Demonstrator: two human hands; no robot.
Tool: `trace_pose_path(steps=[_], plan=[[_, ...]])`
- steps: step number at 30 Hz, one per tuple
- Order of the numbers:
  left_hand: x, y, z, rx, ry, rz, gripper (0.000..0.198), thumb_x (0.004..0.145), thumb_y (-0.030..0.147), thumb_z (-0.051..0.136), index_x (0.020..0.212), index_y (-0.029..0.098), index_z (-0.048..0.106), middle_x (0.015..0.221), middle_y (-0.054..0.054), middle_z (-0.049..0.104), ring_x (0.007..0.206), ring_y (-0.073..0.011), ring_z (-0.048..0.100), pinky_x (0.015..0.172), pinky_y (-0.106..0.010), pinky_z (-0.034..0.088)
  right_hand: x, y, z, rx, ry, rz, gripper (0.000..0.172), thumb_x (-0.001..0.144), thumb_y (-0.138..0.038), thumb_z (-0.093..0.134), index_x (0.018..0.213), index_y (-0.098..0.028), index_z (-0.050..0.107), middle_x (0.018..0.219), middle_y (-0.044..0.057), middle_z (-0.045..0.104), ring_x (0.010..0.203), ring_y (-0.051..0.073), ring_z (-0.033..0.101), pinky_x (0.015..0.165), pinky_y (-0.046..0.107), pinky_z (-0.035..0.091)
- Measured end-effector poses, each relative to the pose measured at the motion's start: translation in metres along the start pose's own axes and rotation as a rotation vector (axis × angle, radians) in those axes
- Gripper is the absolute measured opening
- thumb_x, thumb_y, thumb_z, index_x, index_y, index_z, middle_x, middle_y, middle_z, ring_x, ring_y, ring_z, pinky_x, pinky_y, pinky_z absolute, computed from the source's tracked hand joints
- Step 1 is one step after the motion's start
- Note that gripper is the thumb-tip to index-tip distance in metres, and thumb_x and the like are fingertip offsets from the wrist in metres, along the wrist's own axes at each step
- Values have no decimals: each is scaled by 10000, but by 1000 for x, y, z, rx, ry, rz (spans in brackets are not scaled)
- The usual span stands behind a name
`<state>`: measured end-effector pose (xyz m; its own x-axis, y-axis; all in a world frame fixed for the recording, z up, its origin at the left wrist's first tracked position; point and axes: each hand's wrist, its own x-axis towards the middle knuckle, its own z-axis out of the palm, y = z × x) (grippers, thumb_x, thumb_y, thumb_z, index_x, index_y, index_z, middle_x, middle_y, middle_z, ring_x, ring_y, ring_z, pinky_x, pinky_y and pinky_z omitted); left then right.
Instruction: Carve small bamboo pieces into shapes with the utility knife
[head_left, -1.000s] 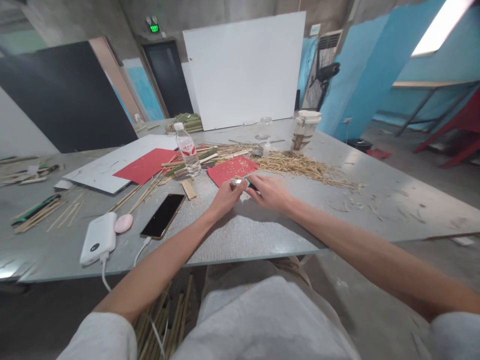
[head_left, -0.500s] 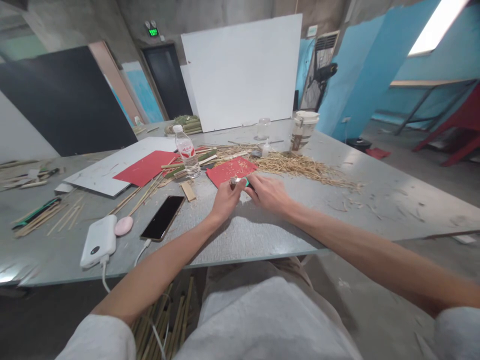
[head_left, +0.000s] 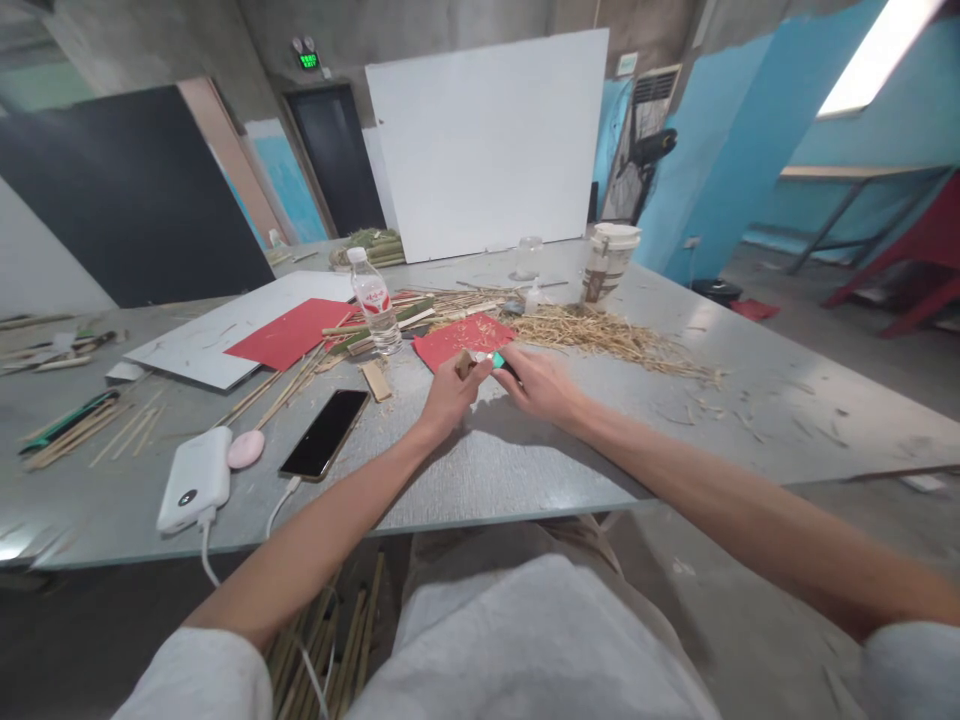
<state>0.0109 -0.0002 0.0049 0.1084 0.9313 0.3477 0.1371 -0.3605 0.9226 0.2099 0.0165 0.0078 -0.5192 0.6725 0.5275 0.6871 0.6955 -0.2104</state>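
My left hand (head_left: 447,396) is closed, pinching a small brown piece (head_left: 463,363) that looks like bamboo or wood. Closed around a green-handled utility knife (head_left: 498,360) is my right hand (head_left: 544,384). The knife's bright front end points toward the brown piece and my left thumb; whether the blade touches the piece cannot be made out. Both hands are close together at the near edge of a red sheet (head_left: 442,342), which is scattered with pale shavings.
Dry straw-like strips (head_left: 607,335) lie right of the red sheet. A water bottle (head_left: 375,305), a phone (head_left: 325,435) and a white power bank (head_left: 195,480) stand or lie to the left. A paper cup (head_left: 609,265) is behind, near a white board (head_left: 487,150).
The brown piece has turned in my left hand, showing its brown side rather than a shiny face. The knife's green part shows more. Both hands stay nearly in place.
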Motion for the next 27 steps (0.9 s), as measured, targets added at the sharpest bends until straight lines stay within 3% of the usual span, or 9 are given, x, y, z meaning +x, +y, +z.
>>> trace_pose_path(steps=[5,11,27], plan=[[-2,4,0,57,-63,16,613,920,813,659,780,233,516,615,48,484,582,-130,412,600,-309,326,1,-1,1,-21,-63,-18,392,1151,-470,331,1074,-200,604,949,134,745,736,234,567,671,357,255],[-1,3,1,22,-136,72,694,894,915,586,771,238,500,613,54,431,610,-143,391,605,-312,314,2,0,-5,-42,-85,-42,405,1134,-482,343,1069,-186,611,982,164,768,743,242,583,677,368,247],[-4,4,1,-20,-115,46,718,858,915,645,698,235,478,575,55,414,561,-121,346,551,-294,255,1,0,-6,-65,-89,-38,407,1149,-493,334,1083,-204,614,998,145,777,761,248,605,681,366,261]])
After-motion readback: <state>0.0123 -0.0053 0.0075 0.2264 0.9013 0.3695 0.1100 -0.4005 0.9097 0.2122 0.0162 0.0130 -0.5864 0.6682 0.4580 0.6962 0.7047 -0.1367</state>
